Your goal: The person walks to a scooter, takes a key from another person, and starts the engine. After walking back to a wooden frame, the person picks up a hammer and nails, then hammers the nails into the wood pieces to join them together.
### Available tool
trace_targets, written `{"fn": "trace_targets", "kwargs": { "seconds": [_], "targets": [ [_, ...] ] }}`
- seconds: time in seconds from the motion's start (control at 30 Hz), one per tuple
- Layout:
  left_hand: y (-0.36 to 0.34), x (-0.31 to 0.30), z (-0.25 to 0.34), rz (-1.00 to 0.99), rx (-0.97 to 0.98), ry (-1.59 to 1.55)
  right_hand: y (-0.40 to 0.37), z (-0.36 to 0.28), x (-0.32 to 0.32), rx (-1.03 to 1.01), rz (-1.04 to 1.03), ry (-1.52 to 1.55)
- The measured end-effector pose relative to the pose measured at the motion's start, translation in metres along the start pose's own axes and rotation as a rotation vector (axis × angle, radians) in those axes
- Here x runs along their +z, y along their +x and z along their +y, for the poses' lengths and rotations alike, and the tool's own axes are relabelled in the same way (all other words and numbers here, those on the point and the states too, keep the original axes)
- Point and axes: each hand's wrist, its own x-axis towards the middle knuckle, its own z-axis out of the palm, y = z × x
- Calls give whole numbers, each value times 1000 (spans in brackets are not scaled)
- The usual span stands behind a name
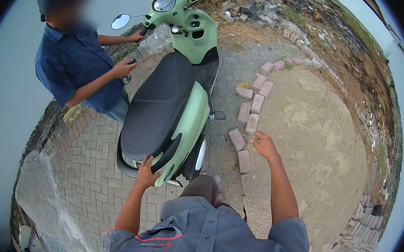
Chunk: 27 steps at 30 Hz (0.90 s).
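Seen from the wearer's head, a mint-green motor scooter with rounded body panels point(196, 108) stands in the middle of the view, its front pointing away and its tail just ahead of the wearer. A long black seat with pale stitching point(158, 105) covers its top. The wearer's left hand point(146, 175) lies at the scooter's tail, just behind the seat, with the fingers apart and extended; it appears to touch the bodywork rather than clamp it. The right hand point(265, 146) is in the air to the right, well apart from the scooter, its fingers loosely bent and not closed on anything; below it runs an uneven line of loose, pinkish rectangular bricks point(257, 104).

On the scooter's far left side stands another person in a dark cap and navy short-sleeved shirt point(75, 62). One of that person's hands point(137, 36) is at the handlebar, near a round mirror point(121, 21); the other point(121, 68) holds a small black object point(133, 61), too small to identify.

Grey interlocking paving point(92, 147) spreads beneath the scooter, and a sandy, rough patch of ground point(319, 131) lies beyond the bricks.
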Motion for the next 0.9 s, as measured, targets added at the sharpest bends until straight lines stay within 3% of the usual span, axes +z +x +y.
{"fn": "trace_targets", "kwargs": {
  "seconds": [0.13,0.3,0.4,0.63,0.73,0.9],
  "targets": [
    [13,25,8,219,-44,44,128,-57,-10,-195,-64,-21],
    [38,36,50,90,-329,82,263,-119,-11,-400,-193,-219],
    [46,34,47,106,-380,32,338,-154,-8,-459,-216,-246],
    [55,19,65,17,-653,-101,522,-227,34,-389,-270,-372],
    [49,27,52,24,-743,-190,614,-261,53,-418,-222,-499],
    [75,-4,83,-107,-934,-211,733,-284,92,-522,-118,-672]
  ]
}}
